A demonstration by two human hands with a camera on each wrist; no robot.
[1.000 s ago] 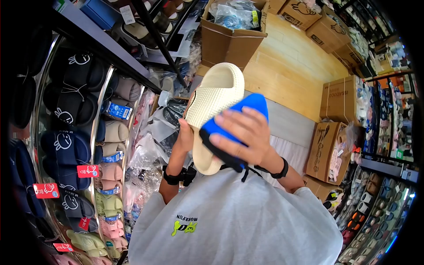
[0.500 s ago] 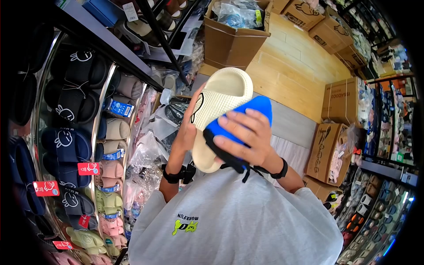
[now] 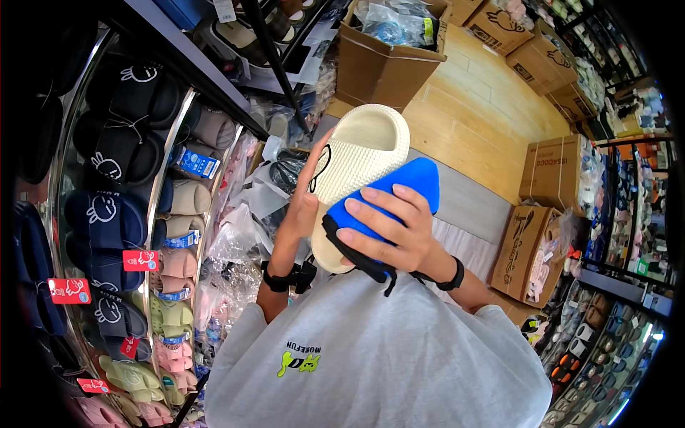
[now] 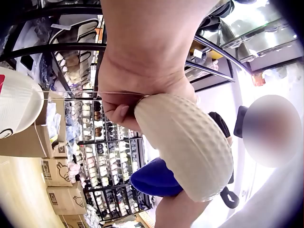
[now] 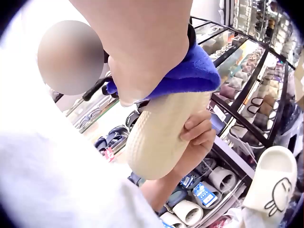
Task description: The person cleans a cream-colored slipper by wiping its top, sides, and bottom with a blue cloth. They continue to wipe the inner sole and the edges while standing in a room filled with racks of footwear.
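Observation:
My left hand (image 3: 300, 207) grips a cream slipper by its side, fingers along the edge and thumb near the strap. The slipper's dimpled outer surface (image 4: 190, 142) fills the middle of the left wrist view. My right hand (image 3: 396, 232) holds a blue cloth (image 3: 414, 178) with black edging and a cord against the slipper, fingers spread over it and thumb hidden in the head view. The cloth's fuzzy side (image 5: 197, 71) shows in the right wrist view. A second cream slipper (image 5: 273, 180) with a rabbit outline appears there too; a thin thread runs towards it in the left wrist view.
Racks of slippers (image 3: 114, 207) with red and blue tags stand close on the left. Clear plastic wrapping (image 3: 235, 242) lies beside them. An open carton (image 3: 389, 64) stands ahead, more cartons (image 3: 528, 250) at the right, with wooden floor (image 3: 471, 107) between.
The left hand's fingers have moved up along the slipper's side, showing more of the black outline. The right hand and cloth have shifted only slightly. The head view has turned a little.

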